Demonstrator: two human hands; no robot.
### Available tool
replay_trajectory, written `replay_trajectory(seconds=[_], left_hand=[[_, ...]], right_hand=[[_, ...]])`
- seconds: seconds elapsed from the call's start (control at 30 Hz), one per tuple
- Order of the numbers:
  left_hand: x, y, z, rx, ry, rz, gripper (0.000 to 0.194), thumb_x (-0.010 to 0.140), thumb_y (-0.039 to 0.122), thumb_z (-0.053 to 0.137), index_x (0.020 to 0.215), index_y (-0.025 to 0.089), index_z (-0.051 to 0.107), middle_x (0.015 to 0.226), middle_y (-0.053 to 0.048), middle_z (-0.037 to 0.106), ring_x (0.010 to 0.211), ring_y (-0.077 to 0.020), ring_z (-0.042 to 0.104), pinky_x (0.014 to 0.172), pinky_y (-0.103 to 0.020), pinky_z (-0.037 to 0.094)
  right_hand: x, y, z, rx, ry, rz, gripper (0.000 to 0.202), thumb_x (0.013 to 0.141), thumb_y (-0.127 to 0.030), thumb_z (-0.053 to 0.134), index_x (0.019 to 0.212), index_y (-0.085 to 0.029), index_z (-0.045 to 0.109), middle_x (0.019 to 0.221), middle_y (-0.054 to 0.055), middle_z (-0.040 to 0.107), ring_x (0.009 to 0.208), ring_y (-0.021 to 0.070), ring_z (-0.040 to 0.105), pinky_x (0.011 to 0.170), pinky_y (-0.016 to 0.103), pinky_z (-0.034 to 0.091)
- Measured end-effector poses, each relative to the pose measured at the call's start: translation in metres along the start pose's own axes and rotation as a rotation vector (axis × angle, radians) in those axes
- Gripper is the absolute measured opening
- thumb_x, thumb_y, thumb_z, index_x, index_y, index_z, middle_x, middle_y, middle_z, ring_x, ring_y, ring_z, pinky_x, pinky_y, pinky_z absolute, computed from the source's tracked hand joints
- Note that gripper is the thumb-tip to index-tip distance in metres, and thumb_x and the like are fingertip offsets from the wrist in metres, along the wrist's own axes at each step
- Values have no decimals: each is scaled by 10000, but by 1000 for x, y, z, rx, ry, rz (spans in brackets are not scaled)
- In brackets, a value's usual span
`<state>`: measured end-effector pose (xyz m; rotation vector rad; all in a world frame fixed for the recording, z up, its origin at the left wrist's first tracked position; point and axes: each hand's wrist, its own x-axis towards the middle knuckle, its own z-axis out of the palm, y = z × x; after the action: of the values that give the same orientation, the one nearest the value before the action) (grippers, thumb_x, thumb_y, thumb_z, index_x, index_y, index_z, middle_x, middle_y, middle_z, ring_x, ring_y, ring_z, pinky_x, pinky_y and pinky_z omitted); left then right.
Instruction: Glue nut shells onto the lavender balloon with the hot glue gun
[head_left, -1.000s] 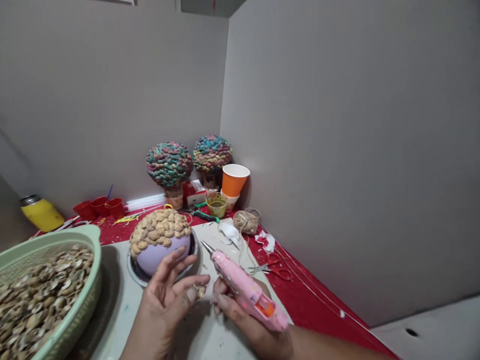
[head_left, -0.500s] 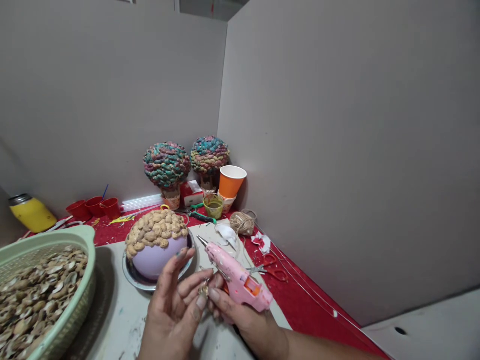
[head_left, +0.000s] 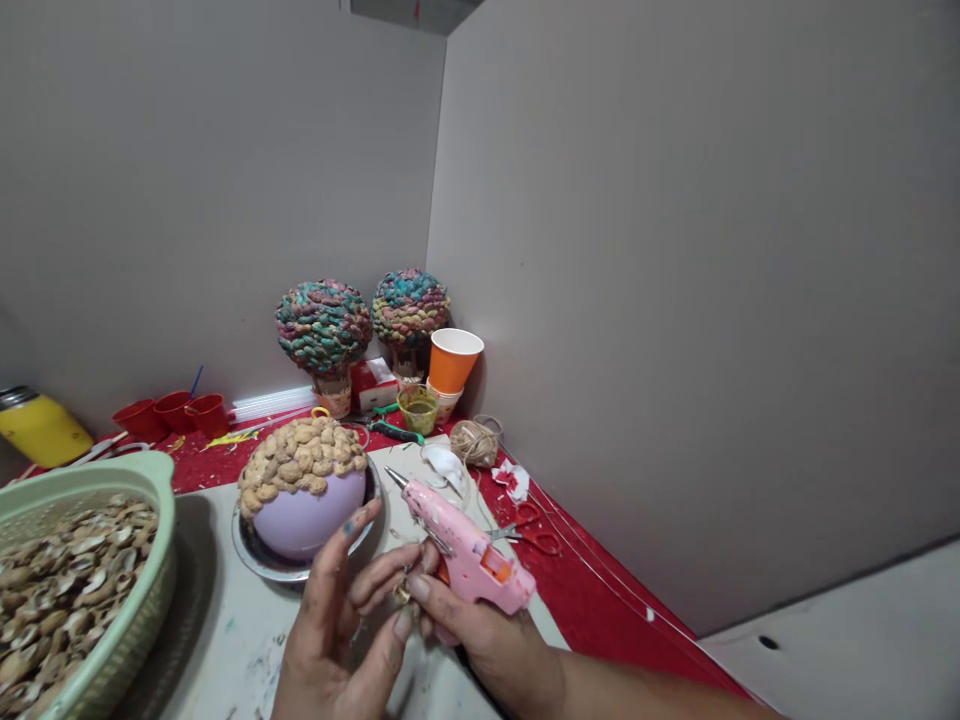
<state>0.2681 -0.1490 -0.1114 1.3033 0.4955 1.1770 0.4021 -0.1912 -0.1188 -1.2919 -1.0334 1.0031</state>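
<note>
Red cloth [head_left: 607,610], pale board [head_left: 217,600] beneath hands [head_left: 337,640], grey walls [head_left: 675,300] meeting behind

Pink glue gun [head_left: 461,538] near lilac ball [head_left: 309,520]

Left hand [head_left: 330,625]: palm turned inward, fingers loosely bent, one finger raised away from the rest with a bluish smudge near its tip.
Left thumb [head_left: 386,655]: pointing up, apart from the raised finger.
Right hand [head_left: 491,640]: curled in a grip, thumb [head_left: 444,605] reaching toward the left fingertips.
Right forearm [head_left: 634,685]: bare, slanting in from lower right.
</note>
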Motion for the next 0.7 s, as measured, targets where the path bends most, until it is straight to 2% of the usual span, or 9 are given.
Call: replay_trajectory(seconds=[0.17,0.2,0.4,0.5,0.57,0.63,0.7], left_hand=[[3,-9,-18,121,-247,236,627,889,101,537,1381,456,380,1497,-42,421,1126,-283,634,996,-442,497],[2,-11,-20,142,-265,265,627,895,90,521,1395,435,369,1502,-52,414,1134,-277,630,1008,-436,486],[-4,-14,-16,180,-61,210,510,889,174,575,1342,384,467,1435,-58,496,1094,-237,656,969,-355,526],[-3,-16,-22,210,-99,183,533,876,153,586,1332,406,475,1428,-55,506,1056,-234,675,936,-361,550],[-1,-18,-28,255,-141,178,553,859,119,598,1318,408,491,1361,-56,572,991,-212,698,887,-337,573],[2,-18,-32,310,-152,164,527,838,96,618,1280,370,538,1173,-46,686,894,-173,712,824,-278,587],[4,-17,-32,339,-143,151,465,813,90,646,1209,328,597,972,-18,735,805,-139,706,768,-219,584]], right_hand=[[0,3,-3,84,12,31,534,732,-706,638,807,-184,555,629,-38,483,547,101,437,537,233,392],[0,3,-4,93,4,16,511,747,-686,640,803,-186,551,627,-38,485,542,100,436,533,231,390],[0,3,-7,85,0,-158,368,866,-534,605,762,-191,521,643,-45,459,551,92,408,578,232,392],[0,6,-9,115,19,-217,316,895,-486,591,790,-199,511,687,-40,464,581,96,423,594,230,396],[0,7,-10,98,33,-235,304,908,-474,577,795,-200,508,702,-34,470,604,102,437,596,229,395],[1,7,-11,73,34,-251,307,916,-473,564,789,-199,506,707,-30,471,620,108,443,600,230,395],[1,5,-10,65,24,-258,313,915,-475,562,782,-198,505,704,-31,466,619,109,439,603,231,398]])
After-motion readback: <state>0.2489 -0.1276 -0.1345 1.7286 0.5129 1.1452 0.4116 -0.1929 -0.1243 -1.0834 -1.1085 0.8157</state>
